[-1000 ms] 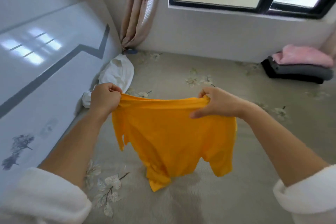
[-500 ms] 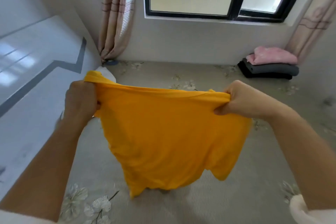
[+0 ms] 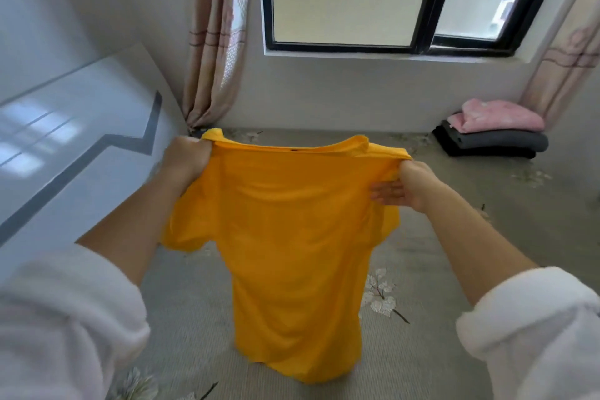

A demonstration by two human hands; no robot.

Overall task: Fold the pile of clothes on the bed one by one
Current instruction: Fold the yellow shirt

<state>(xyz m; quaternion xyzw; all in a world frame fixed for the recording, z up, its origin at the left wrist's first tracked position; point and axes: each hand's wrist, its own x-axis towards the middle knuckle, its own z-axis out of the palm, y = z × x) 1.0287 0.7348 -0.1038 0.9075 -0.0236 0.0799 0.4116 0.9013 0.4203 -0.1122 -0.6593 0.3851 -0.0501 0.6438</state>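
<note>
Above the near bed (image 3: 454,269) I see the orange T-shirt (image 3: 292,237) hanging spread by its shoulders, left hand (image 3: 186,157) fisted on one, right hand (image 3: 412,185) pinching the other, so I judge it next needs laying flat.

The left hand (image 3: 186,161) and the right hand (image 3: 409,185) each grip one shoulder of an orange T-shirt (image 3: 292,253), holding it spread, collar uppermost. The body of the garment hangs straight down between the forearms; both short sleeves droop at the sides. Whether the hem touches the bed sheet (image 3: 454,253), grey with a floral print, cannot be told. White cuffs (image 3: 532,328) cover both near forearms. At far right on the sheet lies a stack of folded clothes (image 3: 493,143): pink on top, grey beneath, black lowest. A black-framed window (image 3: 422,45) occupies the far wall, with a curtain (image 3: 214,42) to its left.
</note>
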